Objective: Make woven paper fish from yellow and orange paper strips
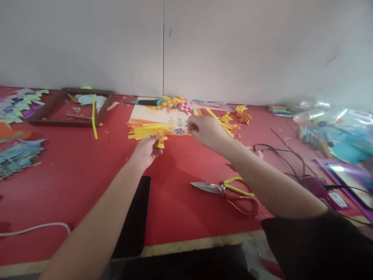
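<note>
Pinching a small folded orange-yellow paper piece (pixel 161 140) with the left hand (pixel 147 151), fingers closed on it just above the red surface (pixel 87 167). Reaching with the right hand (pixel 205 130) over a clear sheet of small round beads or gems (pixel 178 125), fingertips curled together at its edge; whether anything is being gripped there cannot be told through the blur. Judging the work as partly done: already lying at the back, a woven orange-and-yellow checker piece (pixel 171 102) with pointed edges, flat and crisp; still waiting beside it, a loose fan of long yellow and orange strips (pixel 145 130), thin and straight-cut, plus scraps (pixel 241 114) scattered to the right. Resting nearer, well apart from both hands, metal scissors (pixel 225 190) with yellow and red loop handles, blades shut. Sitting at the left, a dark wooden frame (pixel 67 109) with a bent yellow strip across it, and teal and purple zigzag paper pieces (pixel 20 103). Lying by the front edge, a flat black glossy slab (pixel 134 217), probably a phone or tablet.
</note>
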`<state>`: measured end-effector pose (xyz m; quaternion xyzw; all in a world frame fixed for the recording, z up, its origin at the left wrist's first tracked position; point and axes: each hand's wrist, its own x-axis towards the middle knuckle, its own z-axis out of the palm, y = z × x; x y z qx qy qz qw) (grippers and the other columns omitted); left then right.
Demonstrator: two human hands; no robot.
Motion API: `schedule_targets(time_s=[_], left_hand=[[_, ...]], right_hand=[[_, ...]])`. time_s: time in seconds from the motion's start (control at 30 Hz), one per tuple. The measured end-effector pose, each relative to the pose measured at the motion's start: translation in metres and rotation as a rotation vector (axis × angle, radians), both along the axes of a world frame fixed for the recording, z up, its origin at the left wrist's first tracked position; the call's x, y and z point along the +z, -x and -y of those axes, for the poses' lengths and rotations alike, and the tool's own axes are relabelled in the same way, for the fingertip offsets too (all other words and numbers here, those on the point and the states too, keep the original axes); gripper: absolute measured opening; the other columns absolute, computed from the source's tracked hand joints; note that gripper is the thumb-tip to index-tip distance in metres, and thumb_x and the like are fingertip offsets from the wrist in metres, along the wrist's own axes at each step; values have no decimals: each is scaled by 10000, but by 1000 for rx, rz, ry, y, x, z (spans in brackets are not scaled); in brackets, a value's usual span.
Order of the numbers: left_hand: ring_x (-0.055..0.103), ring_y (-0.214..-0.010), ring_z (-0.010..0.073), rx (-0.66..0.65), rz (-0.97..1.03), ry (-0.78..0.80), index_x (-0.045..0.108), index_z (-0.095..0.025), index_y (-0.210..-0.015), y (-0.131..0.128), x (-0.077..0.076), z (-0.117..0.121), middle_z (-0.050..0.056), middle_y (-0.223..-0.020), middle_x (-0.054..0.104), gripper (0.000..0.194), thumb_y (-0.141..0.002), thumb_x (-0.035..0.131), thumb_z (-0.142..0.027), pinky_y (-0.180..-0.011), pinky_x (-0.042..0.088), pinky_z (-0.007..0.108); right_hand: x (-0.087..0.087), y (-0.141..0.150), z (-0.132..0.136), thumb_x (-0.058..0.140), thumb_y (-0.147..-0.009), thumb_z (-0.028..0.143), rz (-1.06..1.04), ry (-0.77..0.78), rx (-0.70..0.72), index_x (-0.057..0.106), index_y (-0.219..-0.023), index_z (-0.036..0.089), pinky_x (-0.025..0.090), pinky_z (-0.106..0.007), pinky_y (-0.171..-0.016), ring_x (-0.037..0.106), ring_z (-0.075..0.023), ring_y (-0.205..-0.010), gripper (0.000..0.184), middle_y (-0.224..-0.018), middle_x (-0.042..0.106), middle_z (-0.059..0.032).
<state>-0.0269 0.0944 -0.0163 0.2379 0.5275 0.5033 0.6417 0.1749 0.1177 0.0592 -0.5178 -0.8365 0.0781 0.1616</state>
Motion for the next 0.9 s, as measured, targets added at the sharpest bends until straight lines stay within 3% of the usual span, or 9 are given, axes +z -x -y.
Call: schedule_targets(time_s=[0.1,0.2,0.3,0.37,0.43,0.53,0.67,0.9], left_hand=[[487,-435,72,58,39,12,546,-185,-732,-2,4,-1,-32,-562,523,105,-787,598,-111,-454,467,190],[522,-484,89,75,57,21,564,-175,-750,-8,5,2,-12,-604,560,112,-768,561,-64,-505,496,222],[556,-539,102,55,57,14,590,-154,-765,-14,4,6,13,-653,599,151,-734,537,-16,-520,502,231],[561,-553,100,38,50,2,600,-142,-754,-16,7,10,22,-655,607,164,-717,535,4,-508,490,215],[562,-559,94,31,47,-12,594,-137,-719,-17,15,15,28,-649,610,162,-711,534,13,-503,482,196],[591,-615,88,-30,55,-109,598,-132,-713,-19,37,23,36,-698,638,147,-730,552,7,-546,502,177],[612,-616,90,-179,-25,-251,635,-130,-869,-21,57,31,23,-731,644,168,-775,561,-12,-544,521,180],[636,-509,117,-196,-242,-121,523,-199,-1046,-24,29,37,-13,-737,623,251,-817,592,-123,-411,471,189]], right_hand=[[-16,-28,52,465,-714,46,-4,102,-27,596,-743,179,322,-219,-596,534,-120,-642,189,-690,620,5],[-40,-37,92,456,-781,64,77,171,16,590,-759,186,337,-241,-611,555,-142,-660,182,-710,637,-15],[-55,-36,117,448,-868,114,102,203,18,632,-898,188,382,-257,-644,612,-179,-737,200,-809,681,-52],[-55,-37,125,460,-898,145,31,226,29,633,-1062,207,422,-253,-678,650,-183,-798,246,-920,715,-56],[-48,-41,125,479,-906,158,-70,210,28,612,-1165,229,454,-247,-717,673,-171,-841,299,-1026,727,-47],[-32,-50,115,514,-899,179,-147,116,-14,647,-1120,218,475,-249,-737,681,-161,-844,261,-1025,738,-38],[-21,-54,97,521,-904,207,-32,105,-5,693,-1019,201,469,-273,-708,670,-176,-811,206,-963,746,-40],[-24,-44,67,487,-912,171,191,204,252,695,-897,187,406,-291,-681,639,-190,-831,209,-902,715,-41]])
